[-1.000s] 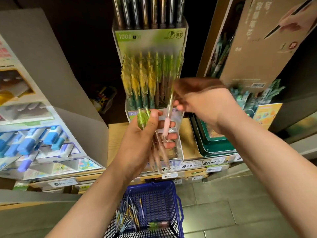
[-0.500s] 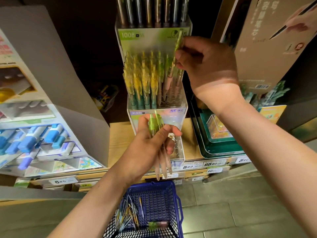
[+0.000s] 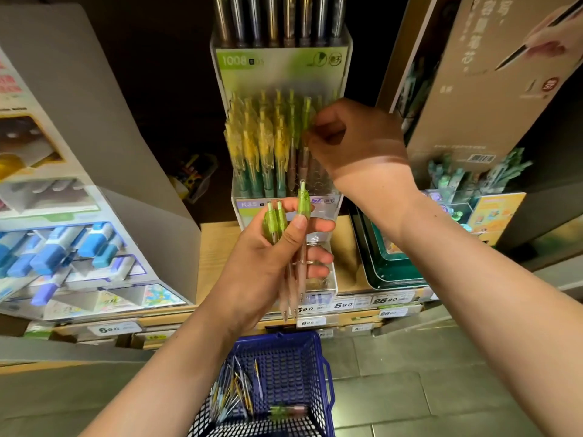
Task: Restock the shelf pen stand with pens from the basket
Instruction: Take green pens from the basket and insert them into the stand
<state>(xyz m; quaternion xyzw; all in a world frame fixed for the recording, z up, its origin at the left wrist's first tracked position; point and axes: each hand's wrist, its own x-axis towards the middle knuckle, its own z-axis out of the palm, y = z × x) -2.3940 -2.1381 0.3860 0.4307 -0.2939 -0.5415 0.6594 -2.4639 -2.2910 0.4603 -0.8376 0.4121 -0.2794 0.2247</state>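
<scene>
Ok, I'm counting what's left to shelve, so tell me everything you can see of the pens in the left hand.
The bunch of pens is three click pens with translucent green tops and pinkish clear barrels, plastic by the look. They stand near upright, tips down. The left hand wraps around them, thumb across the front. One top sticks up higher than the other two. They are held in front of the clear pen stand, above the blue basket.

The pen stand (image 3: 285,197) stands on the shelf (image 3: 217,247), between a display box (image 3: 79,247) on its left and trays (image 3: 388,269) on its right. The basket (image 3: 284,357) sits on the floor (image 3: 410,373) below, pens (image 3: 233,395) inside.
</scene>
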